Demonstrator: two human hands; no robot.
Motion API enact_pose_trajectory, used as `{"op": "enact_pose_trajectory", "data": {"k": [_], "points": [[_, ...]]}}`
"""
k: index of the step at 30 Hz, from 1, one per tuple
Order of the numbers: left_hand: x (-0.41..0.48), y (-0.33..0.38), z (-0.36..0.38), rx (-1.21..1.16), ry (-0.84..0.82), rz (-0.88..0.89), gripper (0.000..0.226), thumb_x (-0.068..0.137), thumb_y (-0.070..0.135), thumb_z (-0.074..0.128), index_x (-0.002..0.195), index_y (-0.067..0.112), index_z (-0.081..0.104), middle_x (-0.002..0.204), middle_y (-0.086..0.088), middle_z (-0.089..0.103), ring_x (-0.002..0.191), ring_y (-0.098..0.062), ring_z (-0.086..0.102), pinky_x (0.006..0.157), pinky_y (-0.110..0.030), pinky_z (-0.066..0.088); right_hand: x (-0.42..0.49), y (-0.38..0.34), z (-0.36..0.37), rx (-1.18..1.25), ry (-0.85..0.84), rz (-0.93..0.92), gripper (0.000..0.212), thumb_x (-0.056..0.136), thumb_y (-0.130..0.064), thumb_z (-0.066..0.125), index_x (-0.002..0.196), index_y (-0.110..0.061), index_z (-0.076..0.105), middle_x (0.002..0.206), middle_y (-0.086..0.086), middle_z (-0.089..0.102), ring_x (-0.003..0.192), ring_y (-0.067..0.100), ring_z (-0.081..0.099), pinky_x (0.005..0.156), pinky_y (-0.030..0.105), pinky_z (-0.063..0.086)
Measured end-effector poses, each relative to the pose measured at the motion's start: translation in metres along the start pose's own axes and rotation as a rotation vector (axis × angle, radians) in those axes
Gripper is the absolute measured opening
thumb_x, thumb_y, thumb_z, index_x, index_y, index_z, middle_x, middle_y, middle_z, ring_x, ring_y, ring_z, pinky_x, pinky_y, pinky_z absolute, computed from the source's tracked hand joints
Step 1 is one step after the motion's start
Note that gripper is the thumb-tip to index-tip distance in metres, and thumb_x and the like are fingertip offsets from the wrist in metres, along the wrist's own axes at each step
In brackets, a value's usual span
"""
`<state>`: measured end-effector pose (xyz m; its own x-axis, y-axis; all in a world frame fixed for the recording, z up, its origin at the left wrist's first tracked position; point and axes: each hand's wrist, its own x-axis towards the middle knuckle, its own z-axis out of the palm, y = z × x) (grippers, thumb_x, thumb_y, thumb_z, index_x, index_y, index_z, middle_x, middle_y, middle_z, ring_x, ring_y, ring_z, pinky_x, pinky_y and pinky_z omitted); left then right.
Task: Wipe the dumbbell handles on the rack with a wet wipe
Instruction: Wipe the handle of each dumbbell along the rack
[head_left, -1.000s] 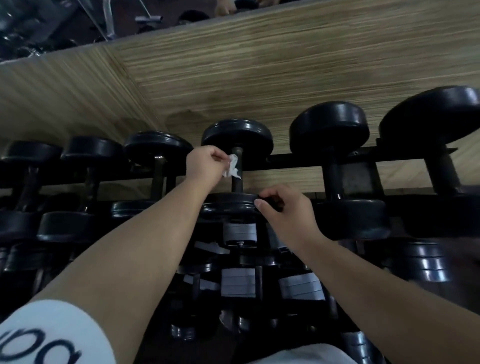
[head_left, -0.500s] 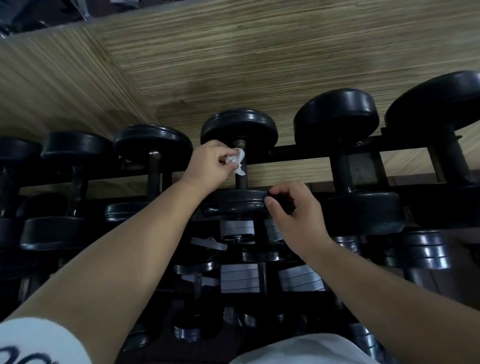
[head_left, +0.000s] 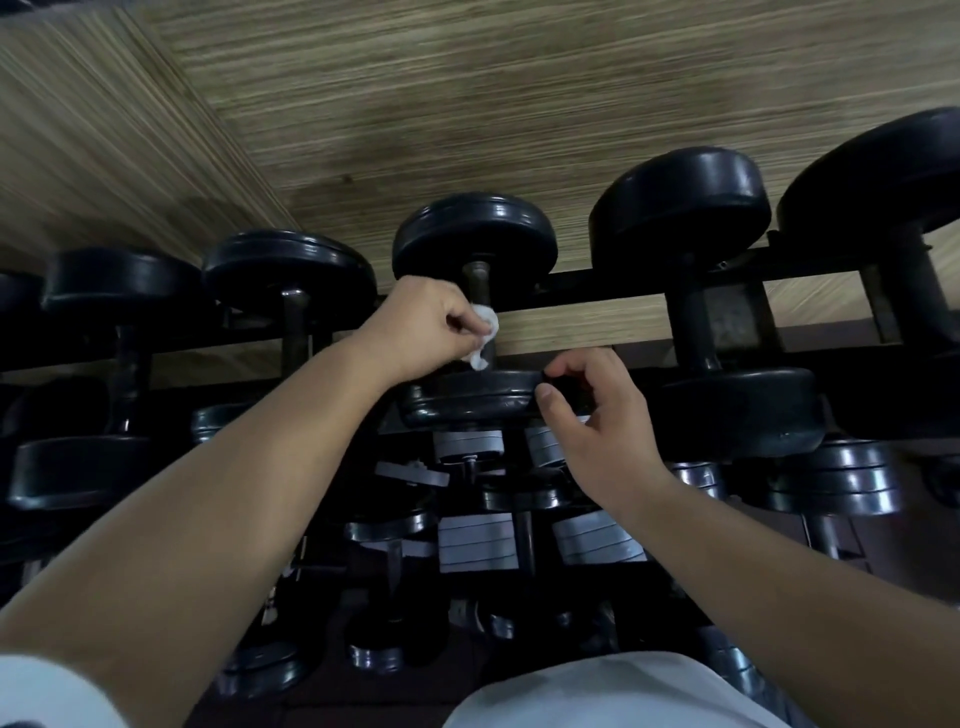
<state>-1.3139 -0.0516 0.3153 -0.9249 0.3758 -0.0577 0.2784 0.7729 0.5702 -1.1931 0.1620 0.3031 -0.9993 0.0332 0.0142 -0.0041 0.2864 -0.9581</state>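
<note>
My left hand (head_left: 415, 327) pinches the bunched wet wipe (head_left: 484, 332), pressing it to the left side of the dumbbell handle (head_left: 477, 286), just above the near head (head_left: 467, 397). My right hand (head_left: 597, 415), just right of and below the left, grips that head's rim between thumb and curled fingers. The dumbbell rests on the rack (head_left: 613, 283).

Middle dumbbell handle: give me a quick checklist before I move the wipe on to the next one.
1. The wet wipe is pinched in the left hand: ok.
2. The wet wipe touches the middle handle: ok.
3. The right hand grips the near head at its rim: ok.
4. The middle handle is wiped all round: cannot tell.
5. The next handle on the right is uncovered: ok.
</note>
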Motion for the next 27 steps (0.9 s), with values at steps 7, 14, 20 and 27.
{"op": "enact_pose_trajectory", "data": {"k": [7, 14, 20, 27], "points": [[0.013, 0.006, 0.006, -0.046, 0.165, -0.061, 0.011, 0.085, 0.012, 0.082, 0.096, 0.015, 0.083, 0.091, 0.008, 0.069, 0.08, 0.0, 0.062, 0.076, -0.004, 0.045, 0.006, -0.001, 0.0, 0.011, -0.024, 0.043, 0.015, 0.09, -0.016, 0.066, 0.095, -0.028, 0.058, 0.096, -0.008, 0.054, 0.077, 0.015, 0.055, 0.065, 0.04, 0.053], [0.019, 0.016, -0.002, -0.096, 0.102, -0.267, 0.008, 0.087, 0.019, 0.081, 0.092, 0.024, 0.081, 0.088, 0.016, 0.068, 0.082, 0.003, 0.064, 0.081, -0.009, 0.05, 0.018, 0.002, -0.004, 0.056, -0.114, 0.088, 0.02, 0.087, -0.016, 0.067, 0.088, -0.031, 0.055, 0.089, -0.007, 0.053, 0.073, 0.013, 0.05, 0.063, 0.035, 0.048], [0.003, 0.023, -0.012, -0.176, -0.161, -0.364, 0.011, 0.082, 0.02, 0.086, 0.088, 0.029, 0.083, 0.087, 0.012, 0.075, 0.084, -0.002, 0.072, 0.08, -0.017, 0.056, 0.03, -0.003, -0.01, 0.084, -0.245, 0.158, 0.02, 0.086, -0.011, 0.065, 0.086, -0.029, 0.057, 0.083, -0.008, 0.055, 0.069, 0.012, 0.05, 0.061, 0.031, 0.046], [0.0, 0.041, -0.031, -0.749, -0.011, -0.41, 0.013, 0.083, 0.003, 0.082, 0.089, 0.014, 0.078, 0.085, -0.002, 0.078, 0.083, -0.015, 0.076, 0.072, -0.027, 0.061, 0.069, -0.032, -0.012, 0.175, -0.343, 0.168, 0.036, 0.087, -0.019, 0.075, 0.118, -0.024, 0.057, 0.106, -0.007, 0.066, 0.089, 0.0, 0.067, 0.079, 0.02, 0.053]]}}
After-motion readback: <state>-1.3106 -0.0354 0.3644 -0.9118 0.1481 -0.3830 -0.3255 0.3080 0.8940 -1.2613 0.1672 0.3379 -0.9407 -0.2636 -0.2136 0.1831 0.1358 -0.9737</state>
